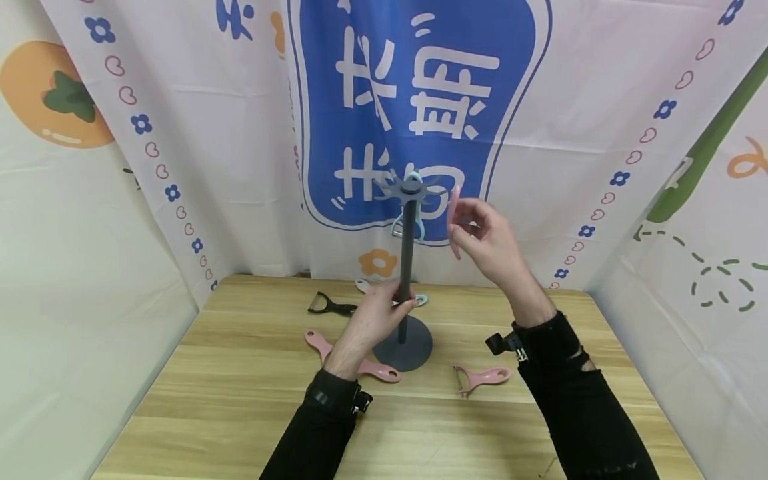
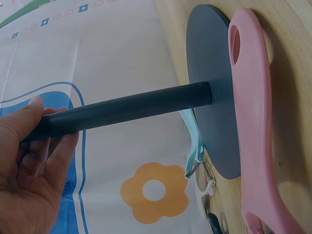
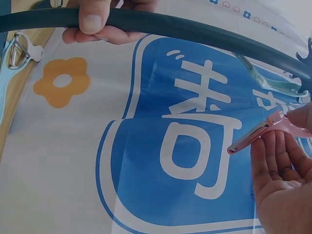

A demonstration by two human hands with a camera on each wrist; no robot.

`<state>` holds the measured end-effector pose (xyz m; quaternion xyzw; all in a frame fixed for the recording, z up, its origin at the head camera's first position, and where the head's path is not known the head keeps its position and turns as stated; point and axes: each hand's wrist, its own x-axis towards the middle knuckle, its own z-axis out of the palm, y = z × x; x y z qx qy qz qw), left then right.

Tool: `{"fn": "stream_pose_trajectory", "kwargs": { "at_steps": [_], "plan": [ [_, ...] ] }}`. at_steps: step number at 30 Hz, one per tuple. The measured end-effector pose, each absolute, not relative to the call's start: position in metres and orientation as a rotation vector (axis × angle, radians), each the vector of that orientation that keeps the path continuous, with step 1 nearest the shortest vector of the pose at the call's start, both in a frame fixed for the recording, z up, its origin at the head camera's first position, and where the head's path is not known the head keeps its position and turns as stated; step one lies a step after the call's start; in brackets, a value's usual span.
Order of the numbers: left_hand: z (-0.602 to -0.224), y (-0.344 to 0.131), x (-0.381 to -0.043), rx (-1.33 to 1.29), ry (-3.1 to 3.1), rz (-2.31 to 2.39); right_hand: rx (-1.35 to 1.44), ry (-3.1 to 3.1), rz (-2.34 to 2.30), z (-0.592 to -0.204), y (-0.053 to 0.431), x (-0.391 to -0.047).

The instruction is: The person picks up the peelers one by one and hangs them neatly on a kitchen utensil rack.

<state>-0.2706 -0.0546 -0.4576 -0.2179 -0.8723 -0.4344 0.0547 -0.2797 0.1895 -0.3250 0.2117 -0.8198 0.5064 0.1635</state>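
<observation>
- The left hand (image 1: 375, 313) curls round the pole of a dark grey upright stand (image 1: 407, 253) with a round base and a spoked top.
- The right hand (image 1: 491, 243) pinches a pink plastic peeler (image 1: 453, 223) between thumb and fingers, beside the spoked top and apart from it.
- Done, as it appears: one light-blue plastic peeler (image 3: 270, 85) hangs from the top.
- Left over, on the wood-grain table (image 1: 240, 400): a pink Y-shaped peeler (image 1: 489, 377) right of the base, a black peeler (image 1: 342, 309), another light-blue peeler (image 2: 192, 131), a white handle (image 1: 362, 285), and pink handles (image 1: 379, 371) partly hidden, their count unclear.
</observation>
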Motion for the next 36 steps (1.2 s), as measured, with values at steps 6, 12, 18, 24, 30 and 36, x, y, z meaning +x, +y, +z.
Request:
{"fn": "stream_pose_trajectory", "kwargs": {
  "at_steps": [6,12,18,24,30,36],
  "plan": [
    [-0.459,-0.054,-0.272,-0.663,-2.639,-1.319,0.617,-2.332,1.442,-0.320,0.189,-0.281],
    [-0.458,-0.054,-0.272,-0.658,-2.637,-1.320,0.643,-2.313,1.459,-0.314,0.188,-0.283],
    [-0.458,-0.054,-0.272,-0.659,-2.647,-1.311,0.667,-2.296,1.453,-0.309,0.185,-0.284],
    [-0.458,-0.055,-0.272,-0.645,-2.654,-1.333,0.669,-2.305,1.445,-0.305,0.183,-0.284],
    [-0.458,-0.055,-0.272,-0.658,-2.651,-1.337,0.665,-2.311,1.441,-0.301,0.180,-0.284],
    [-0.459,-0.054,-0.273,-0.669,-2.650,-1.327,0.667,-2.317,1.444,-0.298,0.178,-0.285]
  ]
}}
